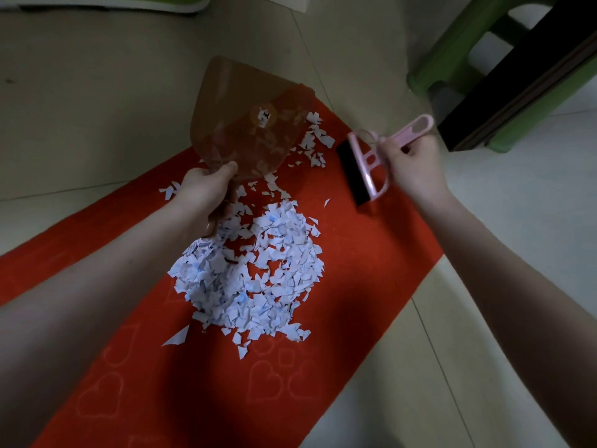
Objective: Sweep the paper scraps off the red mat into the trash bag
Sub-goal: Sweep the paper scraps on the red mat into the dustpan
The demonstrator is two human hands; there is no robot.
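I see 2 bare hands over a red mat laid on a pale tiled floor. My left hand has its fingers clamped on the handle of a translucent brown dustpan, tilted up off the mat, its far lip beyond my fingertips, probably so it can be set down behind the scraps. My right hand has fingers closed around the pink handle of a small brush; its black bristles point left, toward the dustpan, ready to push. A large heap of white paper scraps lies on the mat just below my left fingers, with a thinner scatter between both hands. No trash bag is visible. A green stool stands beyond my right hand.
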